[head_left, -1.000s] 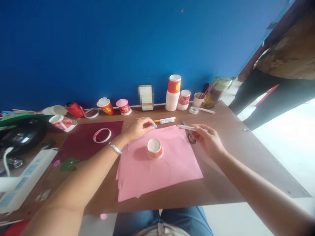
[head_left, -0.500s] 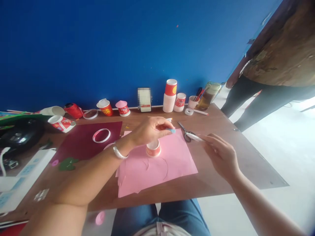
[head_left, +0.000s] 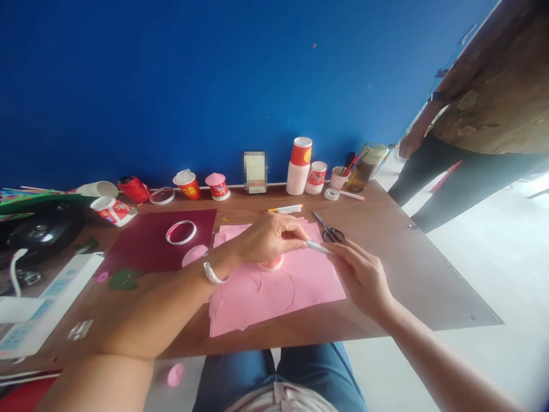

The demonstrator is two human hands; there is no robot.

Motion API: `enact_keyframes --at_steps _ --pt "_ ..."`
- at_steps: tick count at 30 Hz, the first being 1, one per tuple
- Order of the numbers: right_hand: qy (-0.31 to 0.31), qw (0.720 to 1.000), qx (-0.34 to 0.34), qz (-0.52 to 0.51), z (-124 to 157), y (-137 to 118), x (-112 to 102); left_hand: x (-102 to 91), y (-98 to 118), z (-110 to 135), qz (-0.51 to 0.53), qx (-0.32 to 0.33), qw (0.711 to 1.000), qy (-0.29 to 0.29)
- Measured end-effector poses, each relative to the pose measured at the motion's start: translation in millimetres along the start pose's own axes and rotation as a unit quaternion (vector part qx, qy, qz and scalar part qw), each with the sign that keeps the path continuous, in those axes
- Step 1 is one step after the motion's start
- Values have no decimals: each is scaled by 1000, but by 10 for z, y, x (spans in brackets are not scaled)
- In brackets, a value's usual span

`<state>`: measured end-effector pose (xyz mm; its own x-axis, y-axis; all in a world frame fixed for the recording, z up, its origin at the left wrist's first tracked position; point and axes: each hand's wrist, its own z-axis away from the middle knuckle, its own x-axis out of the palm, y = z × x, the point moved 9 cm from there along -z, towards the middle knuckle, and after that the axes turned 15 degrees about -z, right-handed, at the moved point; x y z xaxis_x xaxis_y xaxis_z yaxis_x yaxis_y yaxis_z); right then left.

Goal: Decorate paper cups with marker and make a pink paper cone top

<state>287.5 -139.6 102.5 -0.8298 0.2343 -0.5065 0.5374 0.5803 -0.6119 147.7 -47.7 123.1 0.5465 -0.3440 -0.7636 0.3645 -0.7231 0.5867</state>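
Observation:
My left hand (head_left: 270,237) is closed in a pinch at the left end of a thin white pen (head_left: 318,247). What sits between its fingertips is hidden. My right hand (head_left: 360,274) grips the same pen from the right, so the two hands meet over the pink paper sheets (head_left: 278,289). A small paper cup (head_left: 271,264) stands on the pink paper, mostly hidden under my left hand. A curved pencil line is drawn on the sheet near it.
Scissors (head_left: 329,230) and a marker (head_left: 286,209) lie beyond the pink sheets. A maroon sheet (head_left: 146,243) with a tape ring (head_left: 180,232) lies to the left. Paper cups (head_left: 300,166) and a pen holder (head_left: 341,176) line the blue wall. A person (head_left: 472,131) stands at the right.
My left hand came back from the far side of the pink paper with a small blue cap and met my right hand. The right hand brought the white pen leftward to it.

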Motion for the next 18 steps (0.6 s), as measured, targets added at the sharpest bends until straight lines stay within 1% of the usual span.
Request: enact_keyframes --at_steps 3,6,9,11,13,15,16,17,18 --pt "-1 1000 13 -5 -32 43 73 -19 -78 20 3 -21 1000 -6" --pt "-15 999 32 -26 -67 82 140 -36 -117 47 -4 -26 1000 -15" --pt "-52 991 93 -79 -68 174 224 -52 -101 75 -14 -6 1000 -23" --pt "-76 975 164 -128 -27 286 290 -51 -81 89 -19 11 999 -30" --pt "-94 948 240 -184 44 401 368 -53 -63 92 -26 22 999 -30" --pt "-106 919 298 -234 112 475 450 -62 -44 81 -35 28 999 -25" --pt "-108 911 312 -249 128 491 475 -69 -40 70 -38 28 999 -24" --pt "-110 909 315 -251 132 499 484 -76 -49 57 -38 24 999 -26" --pt "-112 913 309 -241 124 507 473 -83 -72 42 -34 17 999 -30"
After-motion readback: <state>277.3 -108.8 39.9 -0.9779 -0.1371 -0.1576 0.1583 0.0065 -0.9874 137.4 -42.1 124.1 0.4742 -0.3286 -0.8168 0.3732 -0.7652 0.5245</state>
